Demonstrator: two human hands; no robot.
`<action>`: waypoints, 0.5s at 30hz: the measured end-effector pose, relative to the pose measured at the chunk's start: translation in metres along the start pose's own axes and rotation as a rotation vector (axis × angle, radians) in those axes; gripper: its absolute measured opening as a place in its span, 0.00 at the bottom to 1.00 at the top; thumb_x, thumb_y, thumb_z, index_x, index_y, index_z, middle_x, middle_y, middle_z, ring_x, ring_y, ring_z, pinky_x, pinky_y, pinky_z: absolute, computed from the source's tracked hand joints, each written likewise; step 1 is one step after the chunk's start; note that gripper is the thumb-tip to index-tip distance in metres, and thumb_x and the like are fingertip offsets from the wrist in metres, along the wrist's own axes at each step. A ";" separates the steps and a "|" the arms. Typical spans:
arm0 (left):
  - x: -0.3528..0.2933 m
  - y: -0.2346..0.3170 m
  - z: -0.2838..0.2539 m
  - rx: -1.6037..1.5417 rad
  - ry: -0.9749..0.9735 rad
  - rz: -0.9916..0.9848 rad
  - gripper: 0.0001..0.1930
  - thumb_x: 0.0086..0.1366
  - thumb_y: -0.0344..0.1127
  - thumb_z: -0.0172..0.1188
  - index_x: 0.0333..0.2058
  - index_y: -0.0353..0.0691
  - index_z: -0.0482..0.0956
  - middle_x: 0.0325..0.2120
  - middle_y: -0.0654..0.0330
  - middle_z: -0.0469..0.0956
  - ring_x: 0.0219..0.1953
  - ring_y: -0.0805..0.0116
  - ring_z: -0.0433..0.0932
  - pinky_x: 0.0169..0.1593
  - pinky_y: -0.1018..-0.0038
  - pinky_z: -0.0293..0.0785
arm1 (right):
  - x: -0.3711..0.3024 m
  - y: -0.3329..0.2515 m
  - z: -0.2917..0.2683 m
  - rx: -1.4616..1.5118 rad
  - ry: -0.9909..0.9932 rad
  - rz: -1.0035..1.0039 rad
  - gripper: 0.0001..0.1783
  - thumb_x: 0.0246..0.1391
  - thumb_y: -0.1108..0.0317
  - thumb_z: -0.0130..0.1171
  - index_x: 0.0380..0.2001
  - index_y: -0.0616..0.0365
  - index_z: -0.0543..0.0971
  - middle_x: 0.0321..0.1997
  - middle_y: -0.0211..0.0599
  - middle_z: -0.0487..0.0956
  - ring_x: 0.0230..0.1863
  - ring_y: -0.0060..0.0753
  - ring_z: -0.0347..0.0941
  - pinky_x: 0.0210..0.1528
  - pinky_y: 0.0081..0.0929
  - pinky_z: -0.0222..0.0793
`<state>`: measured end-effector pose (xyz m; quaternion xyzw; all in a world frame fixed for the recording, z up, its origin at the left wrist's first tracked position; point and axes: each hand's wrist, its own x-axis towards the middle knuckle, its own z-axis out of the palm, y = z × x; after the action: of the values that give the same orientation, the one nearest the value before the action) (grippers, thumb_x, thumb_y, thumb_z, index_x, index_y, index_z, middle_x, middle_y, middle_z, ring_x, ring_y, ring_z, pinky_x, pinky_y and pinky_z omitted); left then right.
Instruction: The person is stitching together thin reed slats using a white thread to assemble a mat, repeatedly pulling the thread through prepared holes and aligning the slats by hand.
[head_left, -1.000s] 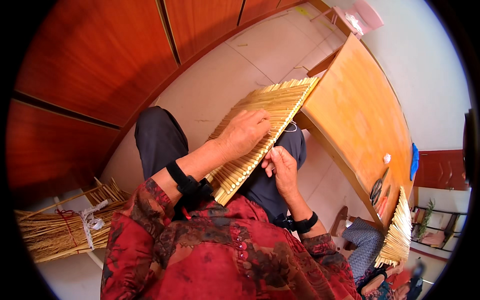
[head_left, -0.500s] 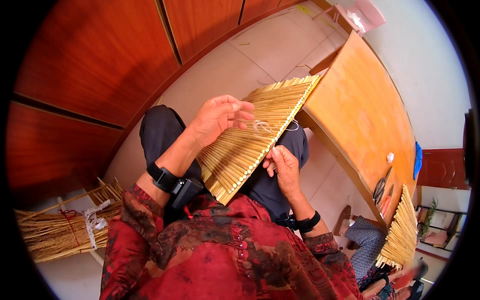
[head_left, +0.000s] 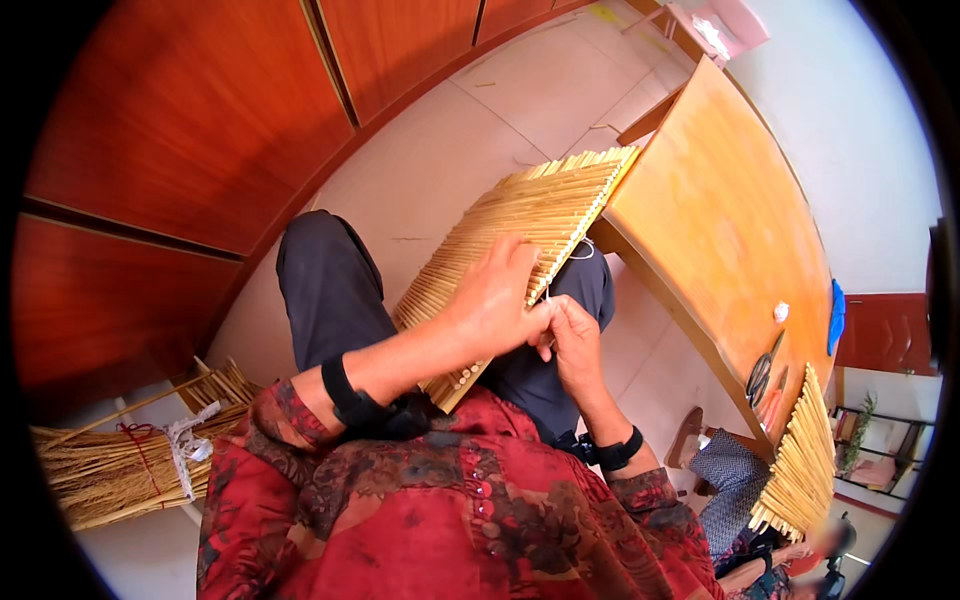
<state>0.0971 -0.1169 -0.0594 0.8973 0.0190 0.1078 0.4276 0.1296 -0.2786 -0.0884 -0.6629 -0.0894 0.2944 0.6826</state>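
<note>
A mat of straw-coloured plant stalks [head_left: 500, 225], laid side by side, slants across my lap with its far end at the wooden table. My left hand [head_left: 495, 295] reaches over the mat to its right edge; it is slightly smeared, and I cannot tell whether its fingers hold anything. My right hand [head_left: 574, 340] is closed in a pinch just beyond that edge, its fingertips against the left thumb. A thin white string [head_left: 547, 292] runs up from the pinch at the stalk ends. A loop of white cord [head_left: 585, 250] hangs from the edge farther up.
The wooden table [head_left: 710, 190] on the right bears black-handled scissors [head_left: 760, 378], a white crumpled lump [head_left: 780, 312] and a blue cloth [head_left: 836, 318]. A second stalk mat [head_left: 803, 465] is beside another person at lower right. A tied stalk bundle [head_left: 120, 450] lies at lower left.
My left hand has moved right and down across the mat until it meets my right hand at the edge. My right hand has barely shifted.
</note>
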 end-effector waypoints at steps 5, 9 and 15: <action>-0.018 0.000 0.007 0.120 -0.183 -0.049 0.35 0.53 0.32 0.60 0.57 0.27 0.55 0.51 0.35 0.66 0.54 0.40 0.66 0.54 0.56 0.65 | -0.006 -0.008 -0.016 -0.105 -0.005 0.051 0.15 0.64 0.61 0.47 0.28 0.59 0.75 0.17 0.29 0.72 0.14 0.11 0.59 0.16 0.10 0.52; -0.012 -0.005 0.009 0.014 -0.217 -0.130 0.32 0.54 0.27 0.57 0.57 0.29 0.56 0.49 0.35 0.67 0.51 0.39 0.68 0.53 0.58 0.66 | -0.011 -0.013 -0.022 -0.175 0.020 -0.022 0.15 0.63 0.61 0.48 0.25 0.59 0.74 0.16 0.26 0.70 0.15 0.12 0.59 0.16 0.12 0.52; -0.011 -0.011 -0.006 -0.034 -0.131 -0.128 0.29 0.53 0.23 0.52 0.57 0.35 0.59 0.50 0.39 0.68 0.51 0.41 0.69 0.52 0.60 0.67 | -0.055 -0.027 -0.117 0.102 0.219 -0.164 0.16 0.63 0.60 0.48 0.28 0.62 0.72 0.26 0.36 0.72 0.23 0.21 0.67 0.20 0.14 0.60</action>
<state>0.0856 -0.1069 -0.0664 0.8919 0.0466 0.0217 0.4493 0.1522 -0.4057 -0.0603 -0.6460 -0.0534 0.1677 0.7427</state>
